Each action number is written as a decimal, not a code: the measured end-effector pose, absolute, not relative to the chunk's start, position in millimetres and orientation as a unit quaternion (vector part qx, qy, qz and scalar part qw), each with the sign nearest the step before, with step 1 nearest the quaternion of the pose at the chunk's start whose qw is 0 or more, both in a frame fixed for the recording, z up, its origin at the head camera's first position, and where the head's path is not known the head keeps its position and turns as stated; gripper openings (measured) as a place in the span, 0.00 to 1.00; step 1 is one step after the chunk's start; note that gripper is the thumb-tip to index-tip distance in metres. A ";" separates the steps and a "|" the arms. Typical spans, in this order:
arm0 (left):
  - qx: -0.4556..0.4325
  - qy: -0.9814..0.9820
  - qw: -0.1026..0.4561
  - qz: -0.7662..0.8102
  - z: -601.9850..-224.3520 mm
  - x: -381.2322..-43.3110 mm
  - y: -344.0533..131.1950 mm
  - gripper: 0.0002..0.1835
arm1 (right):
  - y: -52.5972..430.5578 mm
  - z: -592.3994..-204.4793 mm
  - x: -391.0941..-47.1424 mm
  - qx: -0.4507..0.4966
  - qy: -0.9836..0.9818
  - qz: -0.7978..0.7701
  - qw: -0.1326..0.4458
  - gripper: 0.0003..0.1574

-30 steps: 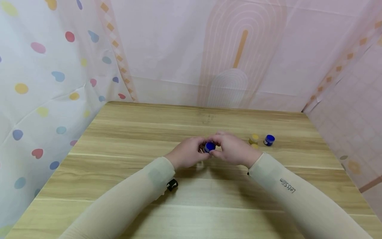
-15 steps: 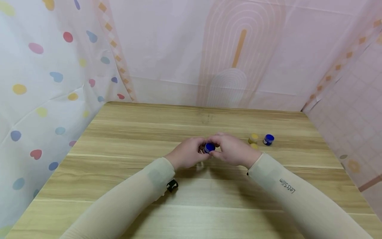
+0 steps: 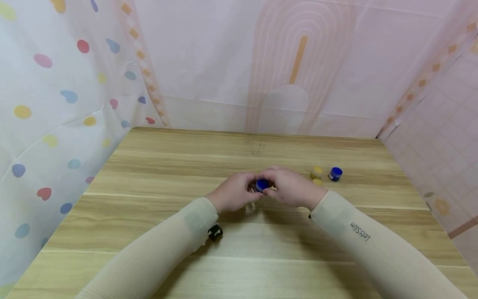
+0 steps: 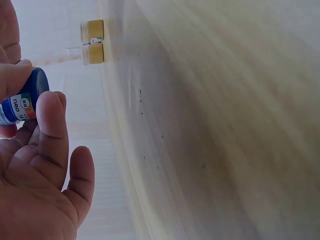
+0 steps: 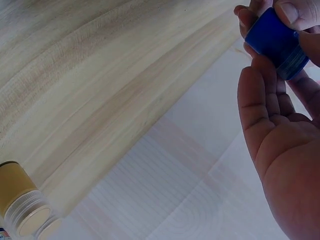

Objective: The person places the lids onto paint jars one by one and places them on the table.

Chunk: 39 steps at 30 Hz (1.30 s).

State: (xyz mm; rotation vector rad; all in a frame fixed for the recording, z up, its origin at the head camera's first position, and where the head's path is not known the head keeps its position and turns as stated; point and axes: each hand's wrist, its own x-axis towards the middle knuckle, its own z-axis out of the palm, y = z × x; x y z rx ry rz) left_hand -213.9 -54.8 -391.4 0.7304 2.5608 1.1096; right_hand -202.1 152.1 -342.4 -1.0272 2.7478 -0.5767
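A small blue paint jar [image 3: 262,185] is held between both hands, near the middle of the wooden table. My left hand [image 3: 233,192] grips it from the left with thumb and fingers. From the other side, my right hand [image 3: 293,187] pinches the same jar, its fingers curved near the top. The jar's printed label [image 4: 22,106] shows in the left wrist view, where the jar is tilted above the tabletop. Seen from the right wrist, the blue jar [image 5: 272,37] has fingertips of both hands on it. Fingers partly hide its lid and rim.
To the right stand a yellow jar [image 3: 316,172], a second yellow jar [image 3: 317,182] partly behind my right wrist, and another blue jar [image 3: 335,174]. A black strap piece [image 3: 215,232] sits at my left cuff. Patterned cloth [image 3: 209,62] hangs behind the table [image 3: 239,274].
The head view has shifted very slightly. Both hands keep their hold on the blue jar in nearly the same place, and the other jars stay put.
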 end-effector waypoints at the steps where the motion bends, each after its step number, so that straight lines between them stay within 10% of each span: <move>1: 0.251 0.879 0.129 0.384 -391.6 -214.2 -55.0 0.13 | 152.3 -342.2 -202.3 -0.345 0.916 -0.192 0.077 0.25; 39: 0.257 0.867 0.154 0.397 -385.1 -212.0 -57.4 0.12 | 154.0 -337.9 -200.9 -0.361 0.906 -0.202 0.090 0.25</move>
